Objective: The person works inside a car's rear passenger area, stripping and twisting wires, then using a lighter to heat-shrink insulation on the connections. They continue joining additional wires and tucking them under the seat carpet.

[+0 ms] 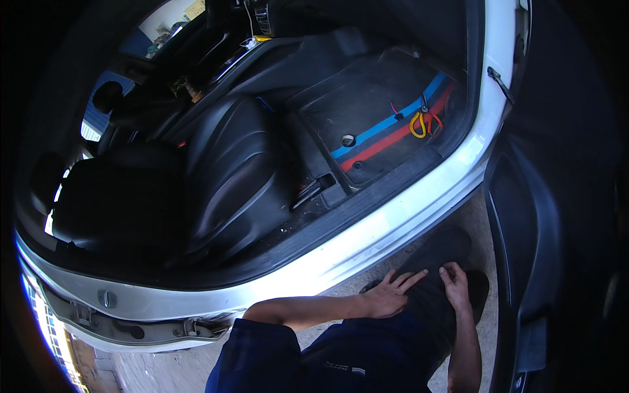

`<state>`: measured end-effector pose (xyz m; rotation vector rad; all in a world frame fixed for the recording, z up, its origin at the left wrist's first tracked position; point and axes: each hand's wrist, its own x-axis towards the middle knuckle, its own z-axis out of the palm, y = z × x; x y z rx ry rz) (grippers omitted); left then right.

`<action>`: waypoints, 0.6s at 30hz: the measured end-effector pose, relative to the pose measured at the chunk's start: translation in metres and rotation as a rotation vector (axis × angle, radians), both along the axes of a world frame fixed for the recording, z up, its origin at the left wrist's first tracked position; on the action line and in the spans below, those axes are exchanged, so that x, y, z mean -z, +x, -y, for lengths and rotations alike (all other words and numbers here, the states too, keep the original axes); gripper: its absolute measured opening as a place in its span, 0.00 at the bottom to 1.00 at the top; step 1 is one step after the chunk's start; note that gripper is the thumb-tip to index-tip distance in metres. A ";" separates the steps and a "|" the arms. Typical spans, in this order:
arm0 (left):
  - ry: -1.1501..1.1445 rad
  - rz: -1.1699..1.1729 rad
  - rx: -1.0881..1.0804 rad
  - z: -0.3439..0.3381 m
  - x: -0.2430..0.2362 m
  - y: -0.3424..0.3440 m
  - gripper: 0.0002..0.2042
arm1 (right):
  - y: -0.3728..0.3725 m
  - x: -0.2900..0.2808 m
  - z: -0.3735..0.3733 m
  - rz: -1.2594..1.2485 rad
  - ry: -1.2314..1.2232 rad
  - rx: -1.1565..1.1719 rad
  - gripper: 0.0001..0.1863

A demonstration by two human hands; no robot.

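Observation:
My left hand [390, 295] lies on the dark trousers [426, 252] over my leg, its fingers spread and holding nothing. To its right, my right hand [455, 285] touches the trousers with loosely bent fingers and nothing visible in them. Beyond the door sill, inside the car, a black floor mat [341, 98] has blue and red stripes. On it lie a tool with yellow and red handles [417, 124], a small black piece with red and blue wires [398, 116], and a small ring-shaped object [348, 140].
A black leather seat [229, 177] fills the left of the doorway. The white sill [367, 242] runs between my body and the cabin. The open black door [537, 255] stands close on my right. Pale ground [164, 367] shows at the bottom.

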<state>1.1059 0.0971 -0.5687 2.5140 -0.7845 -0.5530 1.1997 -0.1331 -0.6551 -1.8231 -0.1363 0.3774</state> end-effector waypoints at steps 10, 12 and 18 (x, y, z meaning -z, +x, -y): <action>-0.015 -0.083 -0.022 0.002 0.002 0.008 0.09 | -0.023 0.005 0.000 -0.034 -0.040 0.093 0.09; -0.026 -0.073 -0.036 0.003 0.005 0.008 0.09 | -0.022 0.004 -0.002 0.011 0.015 0.114 0.11; -0.050 -0.039 -0.097 0.008 0.007 0.005 0.11 | -0.020 -0.005 -0.003 -0.166 -0.021 -0.075 0.08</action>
